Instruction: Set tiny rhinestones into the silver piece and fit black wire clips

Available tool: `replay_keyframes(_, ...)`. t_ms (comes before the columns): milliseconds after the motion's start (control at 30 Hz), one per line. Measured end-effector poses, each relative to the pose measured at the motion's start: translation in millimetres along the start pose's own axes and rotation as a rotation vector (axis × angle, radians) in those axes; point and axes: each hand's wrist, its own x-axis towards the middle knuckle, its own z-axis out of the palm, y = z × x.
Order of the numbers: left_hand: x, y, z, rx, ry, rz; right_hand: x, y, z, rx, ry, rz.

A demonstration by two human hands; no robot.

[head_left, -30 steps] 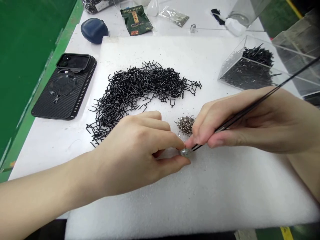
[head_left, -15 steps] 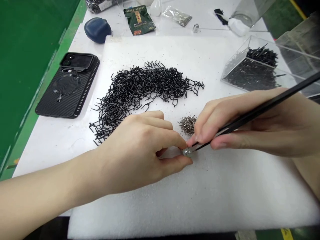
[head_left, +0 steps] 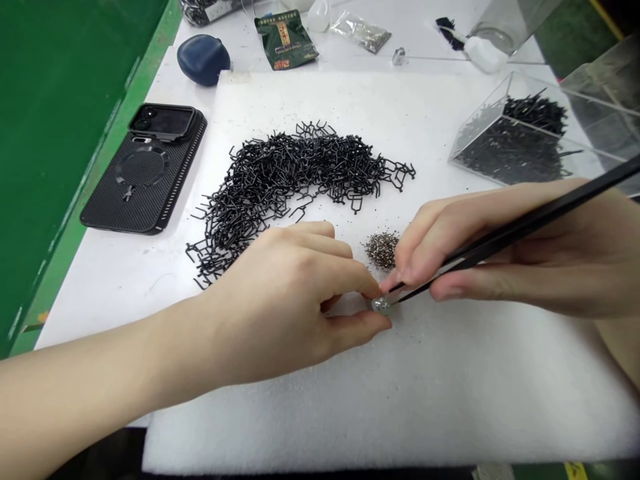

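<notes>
My left hand (head_left: pixel 280 300) comes in from the left and pinches a small shiny metal piece (head_left: pixel 381 305) between thumb and fingers. My right hand (head_left: pixel 505 253) holds long black tweezers (head_left: pixel 565 203), whose tips touch that piece. Just above both hands lies a small heap of glittery grey grains (head_left: pixel 381 250). A larger curved mass of bent black wire pieces (head_left: pixel 295 173) lies beyond my left fingers on a white foam sheet (head_left: pixel 350 400). The piece is partly hidden by my fingers.
A clear acrylic box (head_left: pixel 510 143) of black wire pieces stands at the right. A phone in a black case (head_left: pixel 143 180) lies left of the foam. Farther back are a navy oval case (head_left: pixel 203 60), a green packet (head_left: pixel 285 40) and a plastic bag (head_left: pixel 360 32).
The whole scene drifts rightward in the view as my head turns. Both hands keep their hold, with the tweezers still at the metal piece.
</notes>
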Motion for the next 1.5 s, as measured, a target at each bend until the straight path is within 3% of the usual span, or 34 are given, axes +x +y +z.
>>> replay_keyframes(367,0.3,0.3,0.9,0.016,0.010,-0.020,-3.8,-2.8,2.6,-0.038,0.009,-0.013)
replay_keyframes(500,0.6,-2.8,3.0,-0.009,0.033,0.029,-9.0,-3.1,2.1,-0.046,-0.008,-0.048)
replay_keyframes(767,8.5,7.6,-0.4,0.127,-0.050,-0.096,-4.9,-2.2,2.5,-0.007,0.002,-0.025)
replay_keyframes(933,13.7,8.6,-0.2,0.149,-0.011,-0.071,0.3,-5.7,-0.8,0.010,-0.008,0.002)
replay_keyframes(1067,5.9,9.2,-1.3,0.126,0.014,-0.008,1.4,-5.1,-2.4,-0.054,-0.019,-0.048)
replay_keyframes(1233,-4.0,7.9,-2.2,0.075,0.016,0.084,0.1,-3.5,1.7,-0.030,0.016,-0.011)
replay_keyframes(1500,-2.3,7.1,-2.4,0.031,-0.004,0.033,0.8,-4.3,3.8,-0.038,0.014,0.007)
